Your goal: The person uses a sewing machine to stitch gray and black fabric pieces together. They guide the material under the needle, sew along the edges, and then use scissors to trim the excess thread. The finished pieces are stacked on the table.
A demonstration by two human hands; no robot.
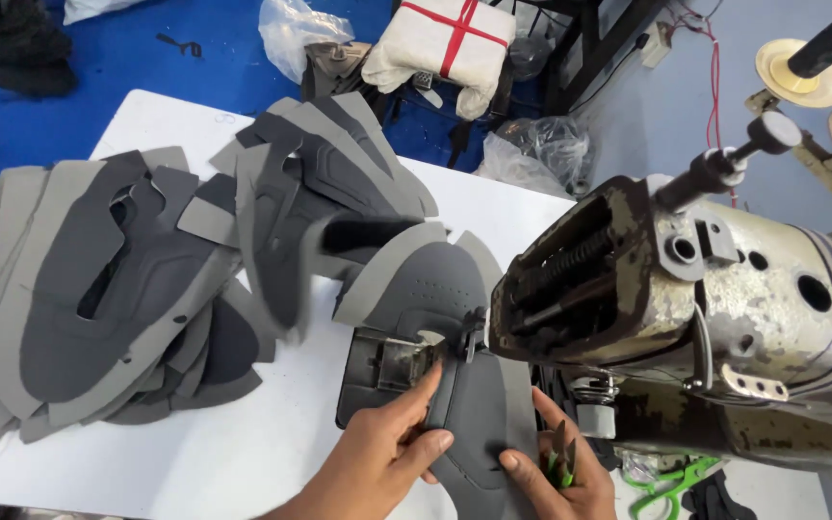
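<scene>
The white counter (243, 462) fills most of the view and carries everything else. The sewing machine (724, 318), a worn, chipped metal head with its end cover open so that springs and rods show, is the landmark on the counter's right side. Left of the sewing machine, well apart from it, a broad fan of grey shoe-upper pieces (98, 289) lies overlapping across the counter, each piece light grey at the edge and dark grey in the middle. A second, smaller bunch of the same pieces (339, 183) lies between that fan and the sewing machine, towards the far edge of the counter.

Directly at the sewing machine's needle end, the dark grey shoe part (474, 414) lies flat on the machine bed, its upper end under the presser foot (469, 332). A lighter grey perforated toe piece (435, 279) lies just behind the foot.

The left hand (387, 453) rests in front of the sewing machine's needle end, its fingers spread narrowly and pressed flat on the left edge of the dark grey shoe part. The right hand (556, 472), just below the sewing machine head, touches the part's right edge with its thumb and forefinger while its curled fingers hold small green-handled thread snips (560, 462). Green-handled scissors (671, 481) lie beneath the sewing machine head, just right of the right hand.
</scene>
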